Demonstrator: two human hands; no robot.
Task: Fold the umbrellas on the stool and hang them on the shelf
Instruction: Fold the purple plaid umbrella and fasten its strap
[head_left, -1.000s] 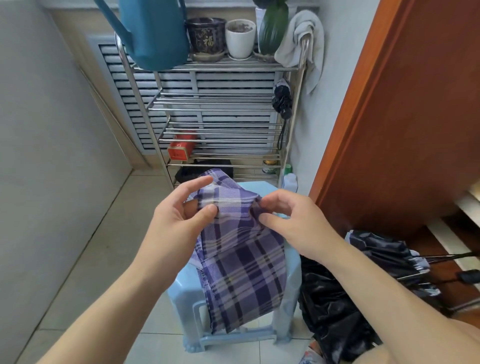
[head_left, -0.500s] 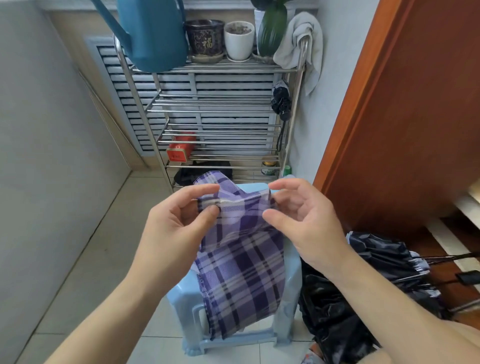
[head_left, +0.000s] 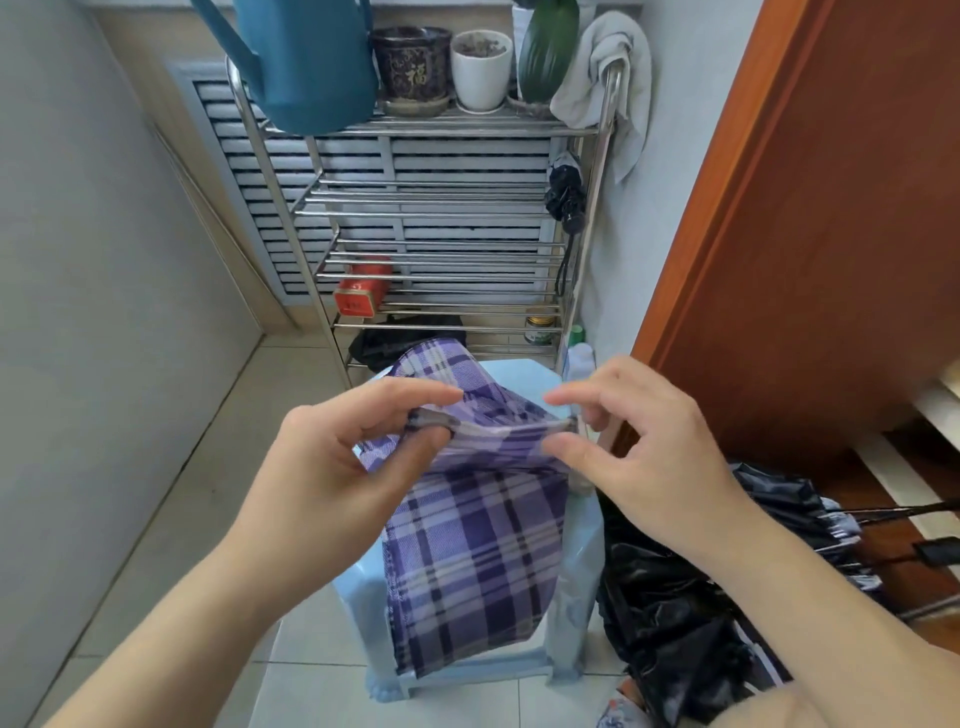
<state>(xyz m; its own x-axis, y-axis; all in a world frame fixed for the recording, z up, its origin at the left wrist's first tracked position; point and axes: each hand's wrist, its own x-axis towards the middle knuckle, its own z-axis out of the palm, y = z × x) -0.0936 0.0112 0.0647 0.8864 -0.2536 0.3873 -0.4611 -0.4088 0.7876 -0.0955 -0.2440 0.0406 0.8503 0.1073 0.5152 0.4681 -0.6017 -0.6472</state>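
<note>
Hands, two: left hand (head_left: 332, 467) and right hand (head_left: 639, 452) each pinch one purple plaid umbrella (head_left: 478, 540) above the blue stool (head_left: 576, 571); one black umbrella (head_left: 675, 613) lies beside it, another folded black umbrella (head_left: 566, 195) hangs on the shelf (head_left: 441, 130).

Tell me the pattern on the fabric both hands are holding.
Purple and white plaid fabric, clearest in the head view, pinched by left hand and right hand.

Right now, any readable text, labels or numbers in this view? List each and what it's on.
"福": gold character on the dark flowerpot on the shelf's top tier.
Red tin on a lower tier: gold label patch, too blurred to read.
Small jar on the lower tier: green label, too small to read.
Nothing legible on the plaid umbrella, blue watering can or white pot.
</note>
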